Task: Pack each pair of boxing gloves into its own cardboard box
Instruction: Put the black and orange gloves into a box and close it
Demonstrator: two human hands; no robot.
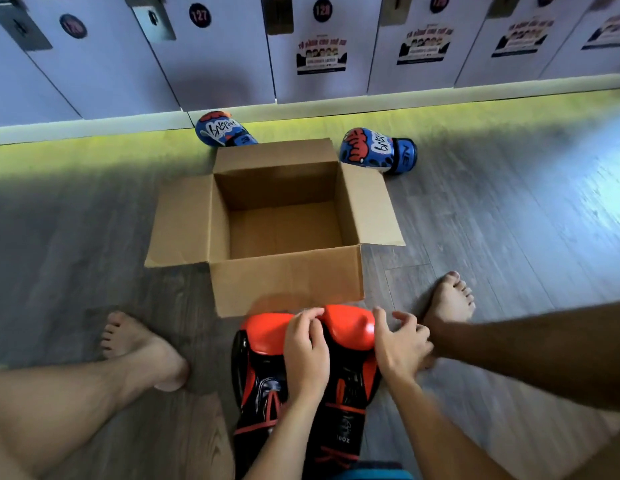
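A gym locker room: a row of pale lilac locker doors (pixel 215 71) bears round dark number badges (pixel 200 15) and printed paper notices (pixel 321 57), above grey wood-plank flooring (pixel 509 220) where blue graffiti-print boxing gloves (pixel 371 150) lie.

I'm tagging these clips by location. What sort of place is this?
Probably a gym or boxing-club locker room: numbered locker doors line the wall, blue gloves and red and black gloves lie on the wood-look floor, and the person has bare feet.

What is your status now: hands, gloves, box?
Left hand curled on red gloves, right hand open against them. Cardboard box open, empty, just ahead. Blue gloves behind box, nothing blocking.
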